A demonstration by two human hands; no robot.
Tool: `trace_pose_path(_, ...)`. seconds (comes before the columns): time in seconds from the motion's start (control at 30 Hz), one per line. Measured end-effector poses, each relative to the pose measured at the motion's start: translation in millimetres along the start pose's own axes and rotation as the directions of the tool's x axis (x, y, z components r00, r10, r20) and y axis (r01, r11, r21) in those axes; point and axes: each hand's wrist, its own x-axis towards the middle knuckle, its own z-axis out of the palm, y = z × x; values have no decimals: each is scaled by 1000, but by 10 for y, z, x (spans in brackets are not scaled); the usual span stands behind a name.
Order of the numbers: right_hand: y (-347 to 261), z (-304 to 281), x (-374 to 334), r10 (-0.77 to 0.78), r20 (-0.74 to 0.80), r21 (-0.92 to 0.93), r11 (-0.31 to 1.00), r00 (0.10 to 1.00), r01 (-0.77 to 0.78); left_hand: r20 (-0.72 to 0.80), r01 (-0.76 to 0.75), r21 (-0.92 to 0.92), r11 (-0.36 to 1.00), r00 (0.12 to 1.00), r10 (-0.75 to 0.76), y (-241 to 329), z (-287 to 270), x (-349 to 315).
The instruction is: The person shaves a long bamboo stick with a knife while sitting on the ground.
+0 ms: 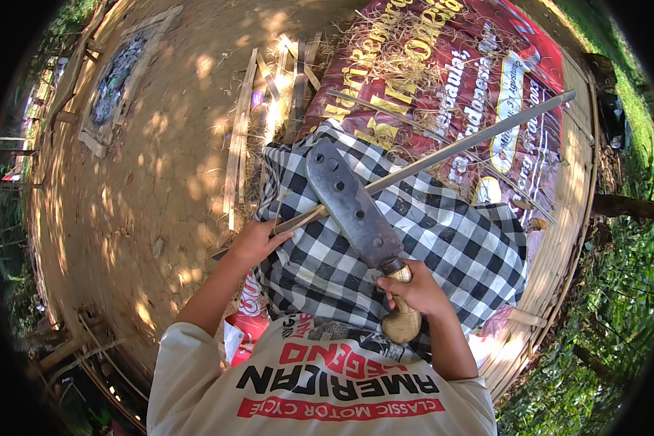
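Observation:
My right hand [418,289] is wrapped round the pale wooden handle of a broad machete [350,207], whose dark blade has several round holes. The blade points up and to the left and crosses over a long, narrow strip [479,139], which looks like split bamboo. My left hand [251,243] grips the near end of that strip, with its short end sticking out past the fingers. From there the strip slants up to the far right. A black-and-white checked cloth [443,240] covers my lap beneath both. Whether the cutting edge touches the strip, I cannot tell.
A red printed banner [436,94] is spread beyond the cloth, strewn with thin curly shavings [385,43] and some strips. More split strips [241,138] lie left of it on bare earth [152,196]. A bamboo platform edge [578,167] and greenery border the right.

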Motion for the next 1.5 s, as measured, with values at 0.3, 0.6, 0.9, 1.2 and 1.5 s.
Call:
trace_pose_path(0.3, -10, 22, -61, 38, 39, -151, 988, 999, -32, -5, -32, 20, 999, 999, 32, -14, -24, 15)
trace_pose_path(0.6, 39, 80, -35, -57, -50, -57, 997, 997, 54, 59, -18, -1, 1000, 998, 18, 41, -68, 49)
trace_pose_path(0.9, -38, -25, -290, -214, -224, -8, 976, 951, 218, 27, 57, -28, 998, 998, -56, 26, -32, -12)
trace_pose_path(1.2, -204, -248, -188, -447, -620, -89, 857, 645, 508, -35, 6, -40, 999, 999, -7, -49, 16, -21)
trace_pose_path(1.5, 158, 212, 170, -507, -511, -218, 858, 694, 465, -227, -17, -200, 980, 973, -29, -207, 224, -160)
